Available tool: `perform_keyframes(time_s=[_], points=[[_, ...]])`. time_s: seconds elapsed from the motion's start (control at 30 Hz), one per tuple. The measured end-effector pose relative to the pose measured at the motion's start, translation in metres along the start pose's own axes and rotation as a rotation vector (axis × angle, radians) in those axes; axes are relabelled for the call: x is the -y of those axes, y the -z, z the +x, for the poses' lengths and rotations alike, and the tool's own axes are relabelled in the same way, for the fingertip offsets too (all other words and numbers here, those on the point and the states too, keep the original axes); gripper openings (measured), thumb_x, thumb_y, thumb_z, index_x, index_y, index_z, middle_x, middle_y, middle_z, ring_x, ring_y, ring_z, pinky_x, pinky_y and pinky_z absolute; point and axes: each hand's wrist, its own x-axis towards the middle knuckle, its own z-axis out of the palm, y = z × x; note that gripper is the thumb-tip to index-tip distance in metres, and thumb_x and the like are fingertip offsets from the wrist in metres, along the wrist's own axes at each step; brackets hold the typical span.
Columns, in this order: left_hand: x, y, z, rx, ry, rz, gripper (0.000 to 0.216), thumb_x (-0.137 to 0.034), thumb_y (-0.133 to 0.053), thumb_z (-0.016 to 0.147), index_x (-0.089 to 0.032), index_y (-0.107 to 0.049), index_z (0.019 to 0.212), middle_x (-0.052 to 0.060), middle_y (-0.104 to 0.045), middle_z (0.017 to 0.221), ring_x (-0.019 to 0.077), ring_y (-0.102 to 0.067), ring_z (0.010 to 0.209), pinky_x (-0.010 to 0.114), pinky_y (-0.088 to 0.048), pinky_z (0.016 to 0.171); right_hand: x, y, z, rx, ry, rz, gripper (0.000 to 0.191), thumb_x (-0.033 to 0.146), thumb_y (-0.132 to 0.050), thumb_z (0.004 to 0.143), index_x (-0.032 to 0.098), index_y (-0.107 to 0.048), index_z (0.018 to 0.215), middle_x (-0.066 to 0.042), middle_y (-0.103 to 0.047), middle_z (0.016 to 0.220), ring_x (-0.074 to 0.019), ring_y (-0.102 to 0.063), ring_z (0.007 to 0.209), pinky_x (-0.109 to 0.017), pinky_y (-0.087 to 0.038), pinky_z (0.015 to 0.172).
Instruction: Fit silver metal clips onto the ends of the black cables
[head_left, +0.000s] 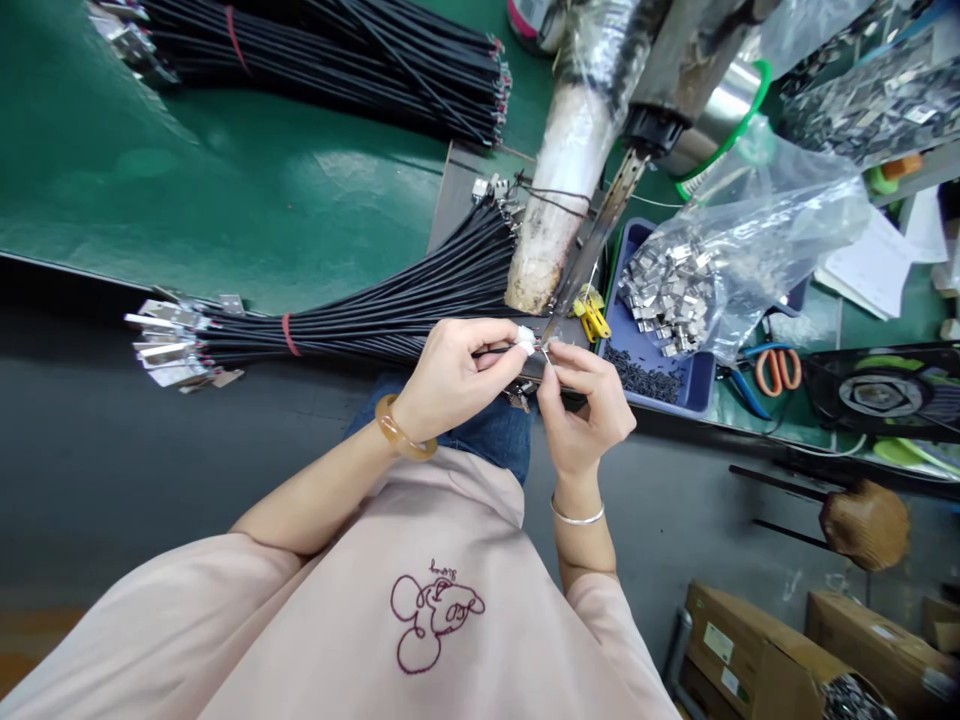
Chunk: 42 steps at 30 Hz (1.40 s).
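Observation:
My left hand (457, 375) is closed in a pinch on the end of a black cable, with white coverings at the thumb and fingertip. Close beside it, my right hand (589, 405) pinches something thin and small that I cannot make out. The fingertips of both hands nearly meet below the tip of a long, brown-stained metal rod (604, 225) with a dark handle, which looks like a mounted soldering iron. A bundle of black cables (390, 285), tied by a red band (291, 335), fans out behind my left hand. Metal connectors (176, 340) sit on its left end.
A plastic-wrapped tube (555, 190) hangs above the hands. On the right, a blue tray (701, 385) holds metal shells and small black pieces, beside yellow cutters (592, 315) and orange-handled pliers (778, 368). Another cable bundle (337, 60) lies on the green bench (225, 190). A solder spool (720, 115) stands behind.

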Motion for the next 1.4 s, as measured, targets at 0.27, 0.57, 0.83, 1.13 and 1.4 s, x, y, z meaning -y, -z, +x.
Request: perform_keyframes(time_s=[0.27,0.57,0.83,1.13,1.4], points=[[-0.004,0.0,0.0,-0.009,0.026,-0.009,0.017,-0.02,-0.061,0.085,-0.014,-0.068,0.072,0.0,-0.061,0.06,0.0086,-0.049,0.052,0.021,-0.037,0.049,0.003,0.0,0.003,0.02,0.047,-0.015,0.02,0.012,-0.068,0.086,0.028,-0.065,0.096,-0.002,-0.078,0.108,-0.0181,-0.078,0.093,-0.034,-0.067,0.081],[-0.003,0.001,-0.001,0.037,-0.008,0.047,0.019,-0.02,-0.061,0.087,-0.013,-0.069,0.072,-0.001,-0.059,0.058,0.0064,-0.04,0.049,0.021,-0.032,0.049,0.003,0.002,0.001,0.005,0.113,-0.049,0.019,0.009,-0.069,0.085,0.024,-0.062,0.095,-0.004,-0.08,0.102,-0.0166,-0.078,0.091,-0.029,-0.067,0.077],[-0.003,0.002,-0.003,0.065,-0.075,0.082,0.019,-0.016,-0.061,0.087,-0.013,-0.07,0.071,0.003,-0.064,0.066,0.0091,-0.05,0.057,0.022,-0.035,0.053,0.01,0.009,0.007,0.103,-0.144,0.036,0.011,0.014,-0.068,0.089,0.024,-0.069,0.094,-0.002,-0.078,0.105,-0.0162,-0.078,0.09,-0.027,-0.065,0.069],[-0.005,-0.001,-0.001,-0.01,-0.08,0.104,0.015,-0.014,-0.061,0.085,-0.012,-0.072,0.075,0.001,-0.064,0.065,0.0064,-0.041,0.051,0.022,-0.032,0.052,0.015,0.007,0.014,0.128,-0.261,0.121,0.006,0.017,-0.067,0.09,0.022,-0.066,0.086,-0.003,-0.078,0.105,-0.0138,-0.076,0.086,-0.025,-0.064,0.068],[-0.005,-0.002,-0.002,-0.027,-0.089,0.138,0.016,-0.015,-0.06,0.088,-0.014,-0.069,0.075,-0.002,-0.06,0.062,0.0058,-0.04,0.05,0.021,-0.032,0.051,0.014,0.007,0.014,0.151,-0.335,0.195,0.006,0.017,-0.068,0.089,0.022,-0.066,0.087,-0.002,-0.078,0.108,-0.0133,-0.077,0.084,-0.025,-0.065,0.072]])
